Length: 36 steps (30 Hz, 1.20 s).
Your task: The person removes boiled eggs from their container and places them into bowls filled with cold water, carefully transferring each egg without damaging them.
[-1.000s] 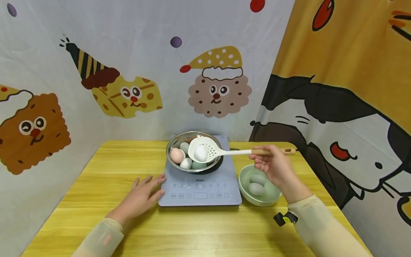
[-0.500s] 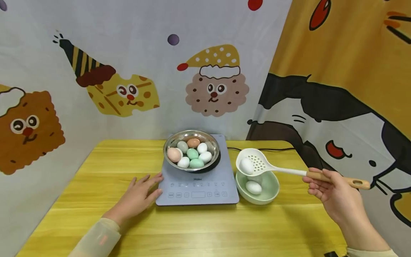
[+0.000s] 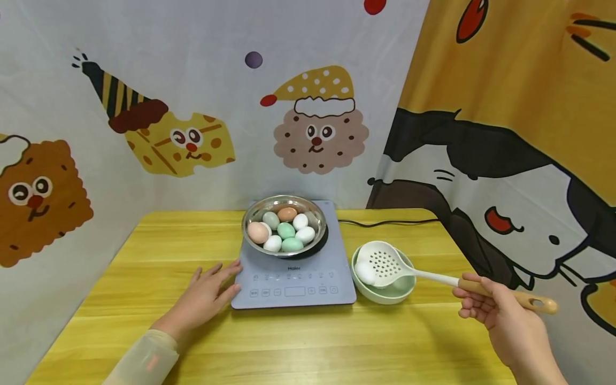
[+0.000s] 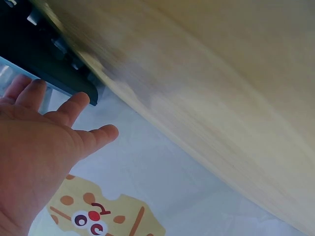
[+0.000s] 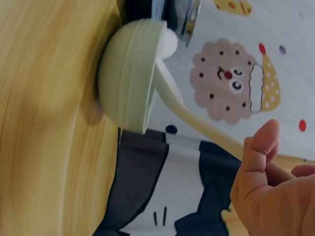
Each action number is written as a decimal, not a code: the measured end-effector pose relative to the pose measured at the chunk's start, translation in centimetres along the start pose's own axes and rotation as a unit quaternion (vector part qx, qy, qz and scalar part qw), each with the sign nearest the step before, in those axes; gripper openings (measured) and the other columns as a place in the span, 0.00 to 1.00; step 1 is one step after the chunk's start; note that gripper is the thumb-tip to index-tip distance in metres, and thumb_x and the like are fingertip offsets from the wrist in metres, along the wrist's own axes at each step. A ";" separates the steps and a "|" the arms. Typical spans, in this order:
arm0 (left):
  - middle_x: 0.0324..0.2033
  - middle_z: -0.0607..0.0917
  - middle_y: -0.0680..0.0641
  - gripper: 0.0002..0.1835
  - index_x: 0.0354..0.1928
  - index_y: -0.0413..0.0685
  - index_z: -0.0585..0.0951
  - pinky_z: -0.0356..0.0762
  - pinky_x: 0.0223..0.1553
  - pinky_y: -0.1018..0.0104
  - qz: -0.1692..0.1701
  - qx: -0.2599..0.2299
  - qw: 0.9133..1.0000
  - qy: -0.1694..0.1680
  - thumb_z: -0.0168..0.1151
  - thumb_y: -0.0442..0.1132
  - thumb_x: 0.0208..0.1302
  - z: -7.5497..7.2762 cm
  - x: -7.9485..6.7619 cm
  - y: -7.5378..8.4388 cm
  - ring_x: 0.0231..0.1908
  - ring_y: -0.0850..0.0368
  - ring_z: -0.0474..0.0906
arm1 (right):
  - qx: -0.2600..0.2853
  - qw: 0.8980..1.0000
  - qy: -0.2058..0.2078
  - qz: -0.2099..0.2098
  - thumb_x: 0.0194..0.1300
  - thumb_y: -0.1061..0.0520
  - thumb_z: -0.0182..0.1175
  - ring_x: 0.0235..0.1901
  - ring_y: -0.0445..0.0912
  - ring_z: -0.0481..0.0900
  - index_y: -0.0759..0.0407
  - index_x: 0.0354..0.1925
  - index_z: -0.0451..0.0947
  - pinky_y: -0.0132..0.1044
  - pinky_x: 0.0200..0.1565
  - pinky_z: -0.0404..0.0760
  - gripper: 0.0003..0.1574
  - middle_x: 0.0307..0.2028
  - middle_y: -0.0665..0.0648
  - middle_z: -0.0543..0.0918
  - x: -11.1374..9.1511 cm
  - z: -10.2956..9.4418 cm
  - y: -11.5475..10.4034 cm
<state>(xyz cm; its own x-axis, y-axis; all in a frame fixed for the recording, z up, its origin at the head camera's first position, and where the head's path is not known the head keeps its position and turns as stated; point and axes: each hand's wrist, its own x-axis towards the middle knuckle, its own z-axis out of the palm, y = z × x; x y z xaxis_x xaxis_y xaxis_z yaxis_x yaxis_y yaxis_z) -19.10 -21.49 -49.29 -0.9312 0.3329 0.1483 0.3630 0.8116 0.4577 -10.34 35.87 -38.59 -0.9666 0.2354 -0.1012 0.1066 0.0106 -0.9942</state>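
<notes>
My right hand (image 3: pixel 510 315) grips the wooden handle of a white slotted ladle (image 3: pixel 385 267), whose perforated bowl lies tilted over the pale green bowl (image 3: pixel 385 295). A white egg (image 3: pixel 366 273) sits at the ladle's left edge, over the bowl's near-left rim; the right wrist view also shows this egg (image 5: pixel 168 43) at the rim. The ladle hides most of the bowl's inside. My left hand (image 3: pixel 204 294), fingers spread and fairly straight, touches the left edge of the induction cooker (image 3: pixel 293 278). On the cooker stands a steel basin (image 3: pixel 250 243) holding several white, green and brown eggs.
The cooker and bowl stand side by side on a yellow wooden table (image 3: pixel 289 342). A black cord (image 3: pixel 380 223) runs along the back right of the table. Behind hangs a curtain (image 3: pixel 202 43) printed with cartoon figures.
My right hand has carried the ladle with the white egg from over the basin to the right, then lowered and tipped it over the green bowl. The left hand stays at the cooker.
</notes>
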 end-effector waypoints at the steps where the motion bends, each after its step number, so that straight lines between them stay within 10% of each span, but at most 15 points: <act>1: 0.80 0.71 0.51 0.28 0.76 0.53 0.75 0.47 0.74 0.15 0.000 0.000 1.000 0.000 0.57 0.56 0.82 0.0 0.0 0.0 0.76 0.26 0.67 | -0.018 1.000 0.004 -0.006 0.87 0.41 0.47 0.34 0.45 0.86 0.43 0.48 0.89 0.35 0.37 0.90 0.24 0.38 0.49 0.93 -0.3 0.4 0.0; 12: 0.79 0.71 0.51 0.28 0.76 0.52 0.75 0.47 0.74 0.15 0.000 -0.002 1.000 0.003 0.58 0.55 0.82 -0.1 0.1 0.1 0.76 0.25 0.67 | -0.144 0.977 0.026 -0.158 0.84 0.58 0.55 0.32 0.46 0.88 0.65 0.61 0.84 0.32 0.37 0.90 0.18 0.42 0.49 0.94 -3.9 4.0 0.0; 19: 0.79 0.72 0.51 0.28 0.76 0.52 0.75 0.46 0.74 0.15 -0.001 -0.003 1.000 0.002 0.58 0.54 0.82 -0.1 0.0 0.2 0.76 0.24 0.67 | -0.281 0.906 0.080 -0.307 0.75 0.71 0.61 0.31 0.33 0.87 0.64 0.58 0.87 0.19 0.38 0.86 0.17 0.41 0.36 0.91 -5.4 5.8 0.0; 25: 0.79 0.72 0.51 0.28 0.76 0.52 0.75 0.46 0.74 0.16 -0.004 -0.005 1.000 0.004 0.58 0.55 0.82 -0.3 -0.1 0.2 0.75 0.24 0.67 | -0.169 0.844 0.020 -0.509 0.66 0.83 0.56 0.36 0.32 0.89 0.85 0.52 0.82 0.19 0.44 0.86 0.17 0.48 0.50 0.93 -3.9 5.7 -0.7; 26: 0.79 0.72 0.51 0.28 0.76 0.52 0.75 0.46 0.74 0.16 -0.005 -0.006 1.000 0.005 0.58 0.55 0.82 -0.3 -0.1 0.2 0.75 0.24 0.67 | -0.131 0.847 -0.001 -0.515 0.68 0.83 0.54 0.36 0.35 0.90 0.89 0.53 0.79 0.21 0.44 0.87 0.17 0.48 0.55 0.93 -3.5 5.8 -1.1; 31: 0.80 0.71 0.51 0.28 0.76 0.53 0.75 0.46 0.74 0.16 -0.007 -0.002 1.000 0.003 0.57 0.55 0.82 -0.4 -0.2 0.1 0.76 0.24 0.67 | -0.001 0.939 -0.009 -0.344 0.83 0.69 0.48 0.36 0.45 0.92 0.84 0.61 0.77 0.33 0.42 0.92 0.20 0.45 0.58 0.94 -2.3 8.4 -4.4; 36: 0.80 0.72 0.50 0.28 0.76 0.53 0.75 0.47 0.74 0.15 -0.005 0.001 1.000 0.000 0.57 0.55 0.82 -0.2 -0.1 0.3 0.76 0.25 0.67 | 0.017 0.958 -0.073 -0.278 0.86 0.55 0.50 0.37 0.47 0.93 0.77 0.63 0.79 0.36 0.44 0.92 0.26 0.44 0.59 0.94 0.5 13.0 -5.7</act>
<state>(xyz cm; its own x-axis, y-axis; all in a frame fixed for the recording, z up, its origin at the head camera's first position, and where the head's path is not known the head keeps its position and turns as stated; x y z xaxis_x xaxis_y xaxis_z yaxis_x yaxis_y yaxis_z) -18.91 -21.37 -48.99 -0.9346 0.3254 0.1434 0.3542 0.8157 0.4574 -14.45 23.33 -33.42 -0.8946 0.0642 0.4421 -0.4387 0.0617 -0.8965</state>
